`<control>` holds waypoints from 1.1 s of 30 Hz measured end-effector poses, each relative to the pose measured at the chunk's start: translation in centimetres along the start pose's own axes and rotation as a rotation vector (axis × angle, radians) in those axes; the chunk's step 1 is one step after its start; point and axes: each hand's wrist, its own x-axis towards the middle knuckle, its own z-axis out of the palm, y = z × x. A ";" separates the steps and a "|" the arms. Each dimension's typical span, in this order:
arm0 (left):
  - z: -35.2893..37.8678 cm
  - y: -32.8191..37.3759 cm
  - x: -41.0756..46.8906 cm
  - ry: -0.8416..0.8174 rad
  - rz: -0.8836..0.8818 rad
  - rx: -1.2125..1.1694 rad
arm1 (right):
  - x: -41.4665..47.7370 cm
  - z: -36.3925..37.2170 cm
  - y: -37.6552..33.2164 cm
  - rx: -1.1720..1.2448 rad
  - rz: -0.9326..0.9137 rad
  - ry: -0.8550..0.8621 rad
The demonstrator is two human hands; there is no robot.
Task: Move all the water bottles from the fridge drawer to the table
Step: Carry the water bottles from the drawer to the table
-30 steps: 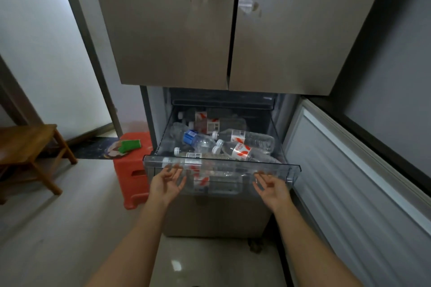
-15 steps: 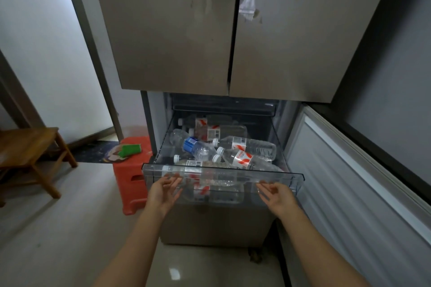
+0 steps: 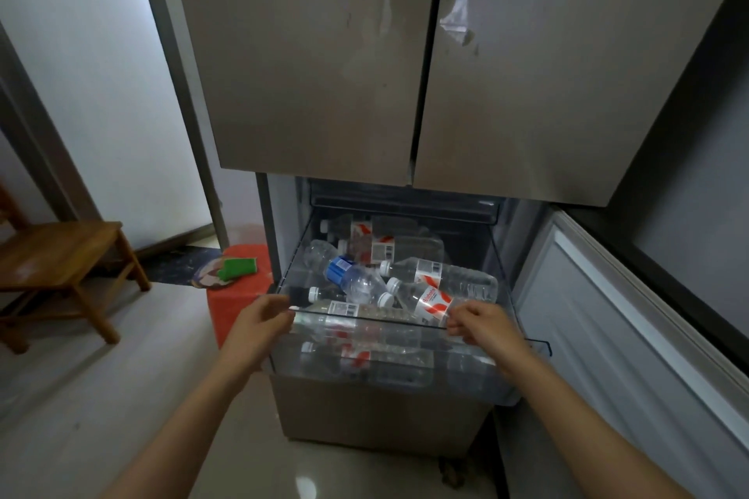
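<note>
The clear fridge drawer (image 3: pixel 539 345) is pulled out below the closed upper doors. Several clear water bottles lie in a heap inside it: one with a blue label (image 3: pixel 342 271), one with a red and white label (image 3: pixel 433 302) near the front right, and another (image 3: pixel 444 276) behind it. More bottles (image 3: pixel 377 243) lie at the back, and others (image 3: pixel 364 356) show through the front wall. My left hand (image 3: pixel 263 322) curls over the rim's front left corner. My right hand (image 3: pixel 484 326) curls over the rim at front right, beside the red-labelled bottle.
The lower fridge door (image 3: pixel 616 336) stands open on the right, close to my right arm. An orange plastic stool (image 3: pixel 239 302) carrying a green item (image 3: pixel 238 267) stands left of the drawer. Further left is a low wooden table (image 3: pixel 52 255) on the tiled floor.
Both hands have risen from the drawer's front wall, where they were open, to its top rim, and their fingers have curled over it. The view has moved closer.
</note>
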 end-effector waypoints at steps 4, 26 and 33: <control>-0.3 -0.1 1.5 -0.034 0.094 0.196 | 1.7 0.7 0.1 -0.174 -0.103 0.006; 8.1 -1.0 18.9 -0.773 0.714 1.296 | 11.0 5.7 2.0 -1.089 0.151 0.068; 9.0 -2.0 19.8 -0.754 0.798 1.209 | 11.2 5.7 1.9 -1.120 0.196 0.100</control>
